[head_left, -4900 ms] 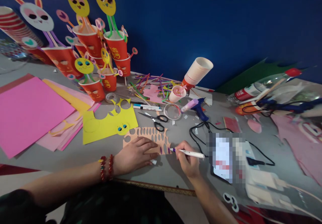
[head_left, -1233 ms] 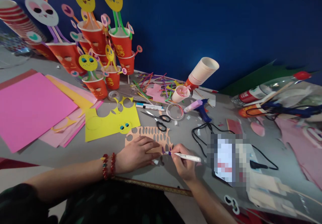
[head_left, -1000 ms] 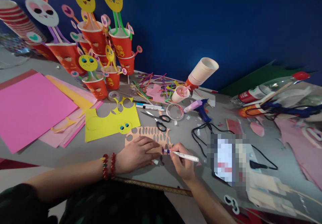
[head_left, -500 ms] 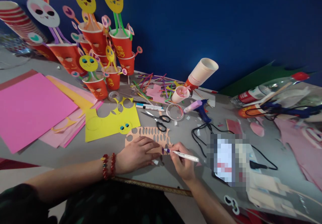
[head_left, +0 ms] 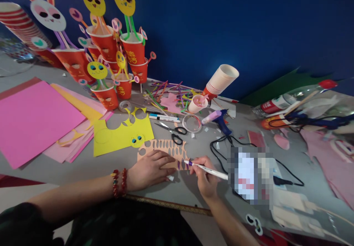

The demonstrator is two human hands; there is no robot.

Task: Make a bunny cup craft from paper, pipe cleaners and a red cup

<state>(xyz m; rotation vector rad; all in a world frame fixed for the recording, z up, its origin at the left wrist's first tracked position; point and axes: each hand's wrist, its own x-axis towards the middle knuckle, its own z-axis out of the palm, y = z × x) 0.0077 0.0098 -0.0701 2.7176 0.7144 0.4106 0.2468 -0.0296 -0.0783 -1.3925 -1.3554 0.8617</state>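
Peach paper strip (head_left: 166, 148) lies on the table (head_left: 83, 166) just nearer than the scissors (head_left: 174, 132), pressed flat under the left hand (head_left: 148, 169), whose palm is spread, while the right hand (head_left: 206, 181), its grip clenched on the white marker (head_left: 211, 170), has shifted the purple tip rightward to the strip's end, leaving fresh marks behind.

The picture is dim. The blue wall behind the stack of white cups (head_left: 221, 80) is nearly dark. The cups' rim and the grey table (head_left: 83, 165) in front of them are the brightest parts, so light probably falls from above. A soft shadow lies under the right hand (head_left: 206, 181), well in front of the cups, and its white marker (head_left: 210, 171) reads sharp. Far left and far right of the cups, shapes bow outward and smear. A pixelated block sits front-right of the cups.
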